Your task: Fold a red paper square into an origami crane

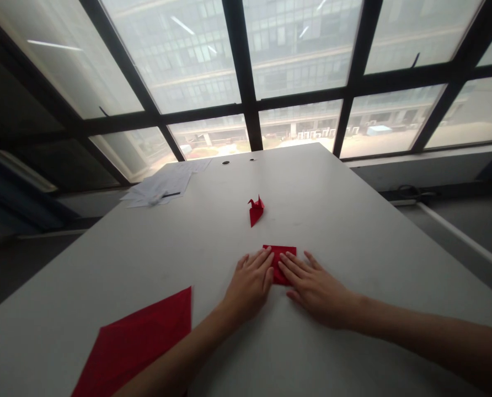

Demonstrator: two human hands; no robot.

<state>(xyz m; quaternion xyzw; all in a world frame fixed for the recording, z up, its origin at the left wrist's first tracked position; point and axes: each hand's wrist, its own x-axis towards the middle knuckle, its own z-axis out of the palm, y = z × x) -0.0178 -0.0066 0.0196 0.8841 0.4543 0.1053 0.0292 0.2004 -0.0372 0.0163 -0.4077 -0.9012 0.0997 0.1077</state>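
Observation:
A small folded red paper square (279, 255) lies on the white table (353, 231) in front of me. My left hand (250, 284) rests flat with its fingers stretched onto the paper's left edge. My right hand (312, 286) lies flat too, fingers pressing the paper's right side. Both hands are open and hold nothing. Beyond the paper, a finished red paper crane (255, 210) stands on the table, apart from both hands.
A large flat red paper sheet (142, 342) lies at the near left of the table. A loose pile of white papers (163, 184) sits at the far left corner. Two small holes (225, 162) mark the far edge, under big windows.

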